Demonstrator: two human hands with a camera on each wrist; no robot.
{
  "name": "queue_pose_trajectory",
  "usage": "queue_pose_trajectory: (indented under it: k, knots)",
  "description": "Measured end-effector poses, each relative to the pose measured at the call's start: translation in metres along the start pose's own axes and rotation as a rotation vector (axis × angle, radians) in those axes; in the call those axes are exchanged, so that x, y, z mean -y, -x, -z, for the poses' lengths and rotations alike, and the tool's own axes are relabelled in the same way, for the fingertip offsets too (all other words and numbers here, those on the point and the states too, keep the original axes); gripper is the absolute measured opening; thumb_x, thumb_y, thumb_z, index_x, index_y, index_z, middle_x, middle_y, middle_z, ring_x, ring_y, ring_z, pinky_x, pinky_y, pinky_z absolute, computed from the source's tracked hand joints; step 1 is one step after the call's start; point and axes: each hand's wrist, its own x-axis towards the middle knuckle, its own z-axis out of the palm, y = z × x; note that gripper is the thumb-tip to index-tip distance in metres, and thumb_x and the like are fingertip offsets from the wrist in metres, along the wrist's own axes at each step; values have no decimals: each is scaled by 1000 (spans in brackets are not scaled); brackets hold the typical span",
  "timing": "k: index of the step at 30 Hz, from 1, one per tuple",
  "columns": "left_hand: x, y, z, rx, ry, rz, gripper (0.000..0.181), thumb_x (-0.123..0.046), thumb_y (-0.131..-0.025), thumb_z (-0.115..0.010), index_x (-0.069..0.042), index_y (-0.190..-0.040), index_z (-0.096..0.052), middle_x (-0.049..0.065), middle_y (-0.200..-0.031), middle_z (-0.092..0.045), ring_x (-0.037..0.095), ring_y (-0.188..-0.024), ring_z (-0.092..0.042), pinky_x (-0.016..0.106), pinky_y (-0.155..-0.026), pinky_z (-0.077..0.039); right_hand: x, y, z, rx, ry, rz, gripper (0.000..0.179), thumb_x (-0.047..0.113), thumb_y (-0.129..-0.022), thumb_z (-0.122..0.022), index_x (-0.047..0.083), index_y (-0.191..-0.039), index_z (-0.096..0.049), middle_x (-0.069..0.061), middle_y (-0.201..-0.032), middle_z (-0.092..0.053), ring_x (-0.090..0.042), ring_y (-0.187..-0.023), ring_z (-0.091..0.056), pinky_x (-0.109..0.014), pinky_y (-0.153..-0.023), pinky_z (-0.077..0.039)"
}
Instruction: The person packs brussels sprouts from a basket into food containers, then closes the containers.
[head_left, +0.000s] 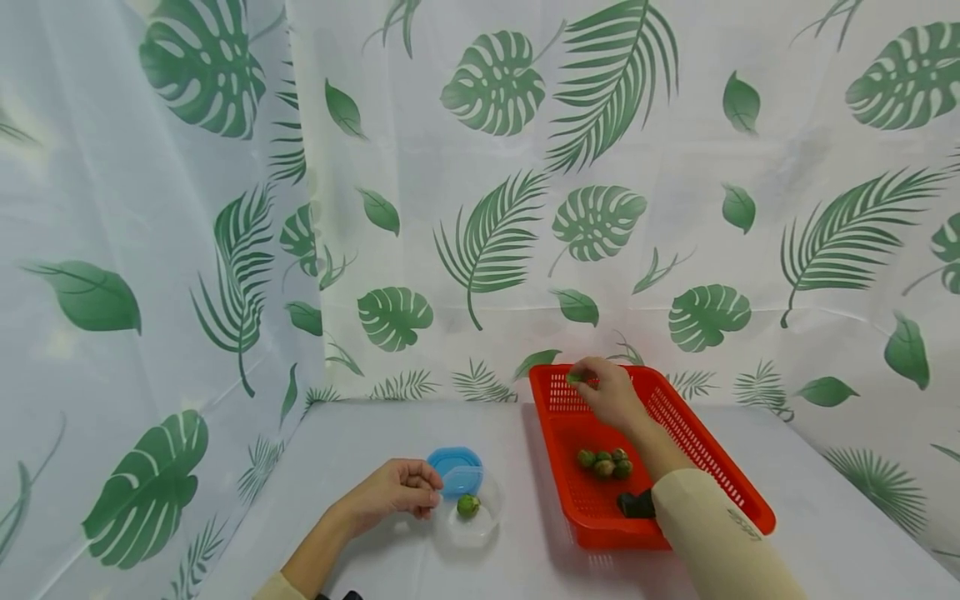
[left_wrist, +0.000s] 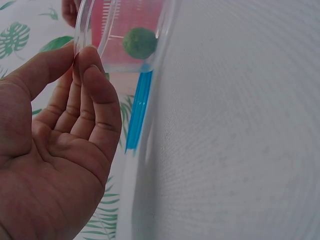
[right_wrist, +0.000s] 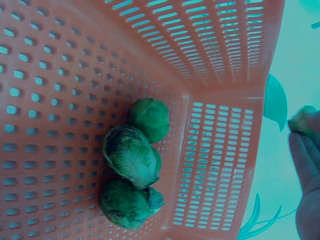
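Note:
My left hand (head_left: 393,496) pinches the near rim of a clear plastic container (head_left: 483,529) between thumb and fingers, as the left wrist view shows. One green Brussels sprout (head_left: 468,505) lies inside the container. Over the far part of a red plastic basket (head_left: 558,483), my right hand (head_left: 611,398) holds another Brussels sprout (head_left: 575,378) in its fingertips, raised above the basket's floor. In the right wrist view that sprout (right_wrist: 302,120) shows at the right edge, partly covered by fingers. Several Brussels sprouts (right_wrist: 131,155) sit clustered on the basket's floor.
A blue lid (head_left: 448,458) lies on the white table (head_left: 390,425) just behind the container. The basket's slotted walls stand right of the container, under the right forearm. Leaf-patterned sheets (head_left: 510,250) hang behind the table and along its sides.

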Motion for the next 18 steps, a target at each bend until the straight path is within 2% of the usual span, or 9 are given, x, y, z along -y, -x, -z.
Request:
queue_pose_trajectory:
  k: [5, 10, 18]
  knots:
    - [0, 0, 0, -6, -2, 4, 38, -15, -94, -77, 10, -118, -63, 2, -86, -72, 13, -76, -67, 30, -73, -59, 11, -2, 3, -91, -36, 70, 25, 11, -100, -70, 10, -125, -68, -9, -119, -71, -27, -102, -66, -48, -94, -60]
    - [-1, 1, 1, -10, -2, 8, 40, -17, -94, -78, 10, -118, -62, 2, -86, -72, 13, -76, -68, 30, -74, -59, 21, -8, 6, -121, -59, 141, 22, 7, -100, -69, 6, -122, -70, -10, -117, -73, -27, -104, -67, -49, -93, -60]
    - [-1, 1, 0, -5, -2, 9, 37, -15, -95, -77, 10, -118, -62, 2, -86, -72, 12, -76, -67, 30, -73, -58, 42, -12, 6, -161, -135, 242, 21, 1, -96, -72, 2, -118, -71, -13, -114, -73, -30, -106, -71, -39, -89, -60]
